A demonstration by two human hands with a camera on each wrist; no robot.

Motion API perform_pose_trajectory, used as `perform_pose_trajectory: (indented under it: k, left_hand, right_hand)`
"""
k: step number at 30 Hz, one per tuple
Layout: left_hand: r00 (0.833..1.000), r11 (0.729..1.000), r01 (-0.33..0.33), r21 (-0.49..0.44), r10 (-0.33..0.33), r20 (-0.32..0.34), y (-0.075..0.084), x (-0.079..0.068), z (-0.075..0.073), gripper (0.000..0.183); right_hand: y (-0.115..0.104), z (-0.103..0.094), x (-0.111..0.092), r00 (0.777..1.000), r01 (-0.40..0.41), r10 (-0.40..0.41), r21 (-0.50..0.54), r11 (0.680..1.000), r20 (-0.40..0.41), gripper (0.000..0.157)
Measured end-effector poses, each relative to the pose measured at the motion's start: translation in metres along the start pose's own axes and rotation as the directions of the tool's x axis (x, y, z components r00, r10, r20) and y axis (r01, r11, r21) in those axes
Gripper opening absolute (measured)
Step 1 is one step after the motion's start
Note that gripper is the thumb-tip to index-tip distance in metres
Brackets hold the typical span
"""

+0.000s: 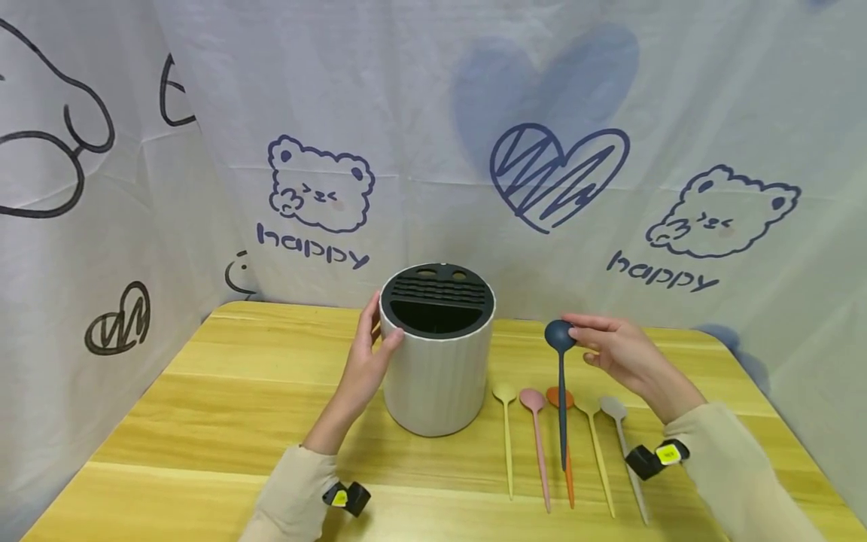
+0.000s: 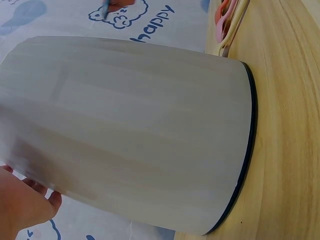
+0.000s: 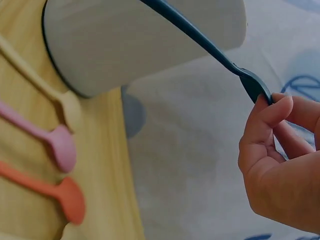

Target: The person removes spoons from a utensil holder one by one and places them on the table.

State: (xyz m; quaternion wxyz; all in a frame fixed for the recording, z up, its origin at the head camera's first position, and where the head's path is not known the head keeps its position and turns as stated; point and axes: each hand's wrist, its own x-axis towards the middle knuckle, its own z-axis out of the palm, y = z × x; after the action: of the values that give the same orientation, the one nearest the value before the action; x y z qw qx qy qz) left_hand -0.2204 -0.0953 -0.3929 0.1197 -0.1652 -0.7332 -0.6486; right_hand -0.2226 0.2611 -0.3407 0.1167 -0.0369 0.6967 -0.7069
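Note:
With thumb and fingers my right hand pinches the bowl end of a dark blue spoon. Its handle hangs downward, overlapping an orange spoon in the head view. In the right wrist view the blue spoon slants across, its bowl between thumb and fingers. My left hand grips the upper left side of a white ribbed utensil holder, thumb at the front just under the rim. A black lid with slots, two small holes and a wide dark opening tops the holder.
Right of the holder, a yellow spoon, a pink spoon, another yellow spoon and a pale grey spoon lie beside the orange one on the wooden table. A printed cloth hangs behind.

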Motion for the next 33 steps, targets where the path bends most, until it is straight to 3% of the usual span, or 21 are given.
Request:
perform_pose_trajectory:
  k: [10,19,26,33]
  left_hand:
    - [1.0,1.0,-0.012,-0.008,0.012,-0.001,-0.001,-0.001,-0.002,0.072]
    - [1.0,1.0,-0.014,-0.01,0.014,0.005,-0.001,-0.001,-0.001,0.072]
    - [1.0,1.0,-0.018,-0.008,0.018,0.005,-0.001,-0.001,-0.001,0.072]
    - [1.0,1.0,-0.023,-0.007,0.023,0.009,-0.001,-0.002,0.0,0.071]
  right_hand:
    - [0.026,-0.029,-0.006,0.998,-0.065,0.064,0.082,0.995,0.013,0.023]
    - [0.039,-0.054,-0.015,0.986,-0.147,0.132,0.152,0.977,0.101,0.027]
    - [0.053,-0.078,-0.022,0.977,-0.149,0.113,0.196,0.969,0.184,0.03]
    - [0.068,-0.104,-0.028,0.971,-0.169,0.132,0.184,0.968,0.198,0.032]
